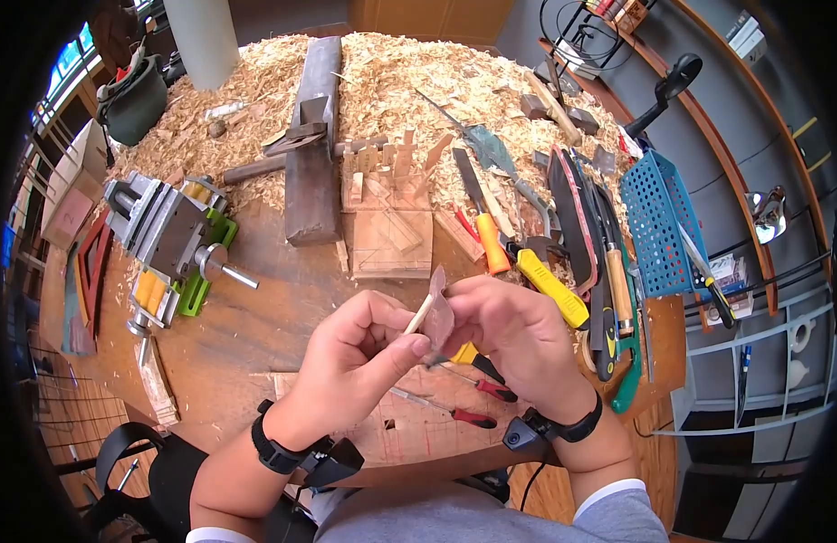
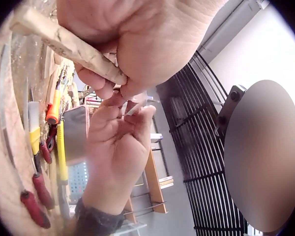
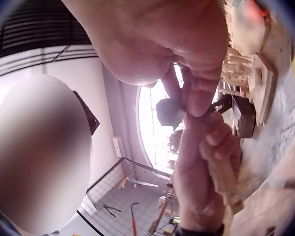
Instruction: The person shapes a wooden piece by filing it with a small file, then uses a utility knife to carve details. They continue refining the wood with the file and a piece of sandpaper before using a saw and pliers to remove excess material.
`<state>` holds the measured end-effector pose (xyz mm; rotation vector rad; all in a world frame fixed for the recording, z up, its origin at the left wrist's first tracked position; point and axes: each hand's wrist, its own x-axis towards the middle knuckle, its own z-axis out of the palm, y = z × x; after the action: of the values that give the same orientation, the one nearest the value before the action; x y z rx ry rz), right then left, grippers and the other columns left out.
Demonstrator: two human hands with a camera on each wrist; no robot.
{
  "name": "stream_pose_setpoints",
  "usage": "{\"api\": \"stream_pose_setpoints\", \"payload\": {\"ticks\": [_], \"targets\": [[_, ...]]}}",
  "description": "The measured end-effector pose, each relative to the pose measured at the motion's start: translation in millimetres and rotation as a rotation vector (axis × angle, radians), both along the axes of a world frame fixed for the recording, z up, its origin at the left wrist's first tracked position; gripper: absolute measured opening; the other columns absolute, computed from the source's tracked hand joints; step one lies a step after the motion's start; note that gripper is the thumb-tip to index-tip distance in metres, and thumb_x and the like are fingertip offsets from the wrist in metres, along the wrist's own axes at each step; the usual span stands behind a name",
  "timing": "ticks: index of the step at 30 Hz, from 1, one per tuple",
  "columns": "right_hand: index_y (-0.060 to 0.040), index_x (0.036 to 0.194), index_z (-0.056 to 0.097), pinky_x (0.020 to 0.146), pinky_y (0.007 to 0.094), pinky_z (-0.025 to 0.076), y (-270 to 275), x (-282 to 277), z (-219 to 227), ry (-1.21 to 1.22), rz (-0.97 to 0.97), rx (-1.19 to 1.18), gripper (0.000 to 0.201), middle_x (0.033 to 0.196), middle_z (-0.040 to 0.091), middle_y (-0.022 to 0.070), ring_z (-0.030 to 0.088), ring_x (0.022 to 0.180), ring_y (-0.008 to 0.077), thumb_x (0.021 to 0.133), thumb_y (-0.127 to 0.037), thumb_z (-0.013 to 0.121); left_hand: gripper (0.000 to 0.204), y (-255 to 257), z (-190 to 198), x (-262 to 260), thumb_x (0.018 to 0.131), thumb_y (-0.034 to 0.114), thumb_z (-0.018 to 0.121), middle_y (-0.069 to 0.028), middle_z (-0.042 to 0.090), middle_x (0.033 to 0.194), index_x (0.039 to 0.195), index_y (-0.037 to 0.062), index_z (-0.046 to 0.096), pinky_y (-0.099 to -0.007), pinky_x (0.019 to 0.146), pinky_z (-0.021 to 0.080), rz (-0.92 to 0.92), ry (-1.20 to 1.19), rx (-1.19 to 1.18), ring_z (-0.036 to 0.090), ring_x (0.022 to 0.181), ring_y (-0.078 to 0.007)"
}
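Observation:
Near the front of the workbench, my two hands meet in mid-air. The left hand (image 1: 359,353) grips a slim, pale wooden stick (image 2: 64,44), which juts out past its fingers in the left wrist view. Between thumb and fingertips, my right hand (image 1: 518,330) pinches a small, bent, reddish-brown piece of sandpaper (image 1: 440,315) against the stick's end. In the right wrist view the sandpaper (image 3: 169,113) shows dark against the bright window. The right fingers partly hide the stick's tip.
A metal vise (image 1: 169,226) stands left, a long wooden plane (image 1: 312,199) behind the hands. Wood shavings (image 1: 391,72) heap at the back. Red-handled screwdrivers (image 1: 473,417) lie beneath the hands; a yellow cutter (image 1: 552,288), chisels and a blue basket (image 1: 664,222) are right.

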<state>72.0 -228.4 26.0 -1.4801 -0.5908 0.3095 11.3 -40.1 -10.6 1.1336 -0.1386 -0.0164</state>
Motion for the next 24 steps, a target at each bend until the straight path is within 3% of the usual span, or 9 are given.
{"api": "stream_pose_setpoints", "payload": {"ticks": [1,4,9,11,13,16,18,23,24], "targets": [[0.0034,0.112,0.063,0.081,0.0255,0.053,-1,-1,0,0.258,0.050,0.102,0.022,0.105,0.067,0.0073,0.064,0.092,0.0125,0.096,-0.011,0.067,0.008,-1,-2,0,0.098,0.001,0.062,-0.0041,0.061,0.104,0.104,0.0002,0.056,-0.0188,0.065,0.045,0.000,0.000,0.000,0.055,0.078,-0.0030],[0.0036,0.117,0.061,0.084,0.0268,0.055,12,-5,-2,0.304,0.017,0.130,0.022,0.106,0.067,0.0073,0.065,0.092,0.0115,0.099,-0.010,0.063,0.011,0,-7,0,0.094,-0.002,0.066,-0.0050,0.062,0.104,0.100,0.0013,0.057,-0.0210,0.066,0.047,0.058,-0.032,-0.020,0.057,0.079,-0.0053],[0.0028,0.117,0.061,0.085,0.0266,0.055,6,-2,-7,0.366,0.107,0.104,0.021,0.105,0.065,0.0067,0.064,0.095,0.0102,0.098,-0.006,0.063,0.023,7,-3,3,0.084,-0.014,0.066,-0.0053,0.058,0.104,0.097,0.0036,0.057,-0.0236,0.078,0.050,0.153,-0.326,0.590,0.059,0.092,-0.0097],[0.0029,0.116,0.061,0.084,0.0261,0.054,4,-2,-9,0.372,0.106,0.101,0.020,0.104,0.065,0.0057,0.063,0.094,0.0097,0.098,-0.006,0.063,0.019,7,-1,2,0.085,-0.009,0.068,-0.0050,0.061,0.101,0.096,0.0036,0.058,-0.0234,0.070,0.048,0.127,-0.316,0.571,0.058,0.086,-0.0074],[0.0037,0.117,0.060,0.081,0.0247,0.052,1,-1,-14,0.040,0.092,-0.025,0.021,0.102,0.064,0.0045,0.063,0.091,0.0093,0.099,-0.008,0.062,0.016,9,0,0,0.086,-0.005,0.070,-0.0046,0.064,0.098,0.094,0.0037,0.060,-0.0231,0.063,0.046,0.104,-0.305,0.550,0.057,0.079,-0.0052],[0.0042,0.117,0.060,0.078,0.0233,0.050,2,-3,-5,-0.173,0.118,-0.054,0.023,0.099,0.063,0.0043,0.061,0.086,0.0089,0.100,-0.011,0.062,0.019,13,3,-4,0.085,-0.002,0.074,-0.0035,0.065,0.096,0.097,0.0035,0.060,-0.0229,0.063,0.047,-0.093,-0.104,0.297,0.057,0.076,-0.0046],[0.0034,0.117,0.060,0.077,0.0229,0.049,2,-8,5,-0.063,0.110,-0.031,0.024,0.098,0.063,0.0038,0.060,0.085,0.0084,0.101,-0.014,0.061,0.024,12,9,-6,0.086,0.001,0.076,-0.0026,0.066,0.095,0.104,0.0024,0.061,-0.0223,0.063,0.048,-0.235,0.127,-0.022,0.058,0.074,-0.0046],[0.0016,0.118,0.060,0.075,0.0222,0.048,-1,0,-2,0.172,-0.078,0.031,0.026,0.094,0.064,0.0020,0.058,0.083,0.0070,0.102,-0.019,0.060,0.030,2,12,-3,0.090,0.004,0.073,-0.0028,0.065,0.090,0.117,-0.0001,0.061,-0.0234,0.064,0.049,0.050,-0.013,0.196,0.060,0.076,-0.0062],[0.0012,0.118,0.059,0.074,0.0222,0.048,0,1,-5,0.144,-0.077,0.038,0.026,0.094,0.064,0.0017,0.057,0.082,0.0065,0.103,-0.020,0.059,0.028,7,11,-1,0.091,0.005,0.072,-0.0030,0.065,0.089,0.116,-0.0004,0.061,-0.0233,0.064,0.049,0.055,-0.130,0.422,0.061,0.076,-0.0071]]}}
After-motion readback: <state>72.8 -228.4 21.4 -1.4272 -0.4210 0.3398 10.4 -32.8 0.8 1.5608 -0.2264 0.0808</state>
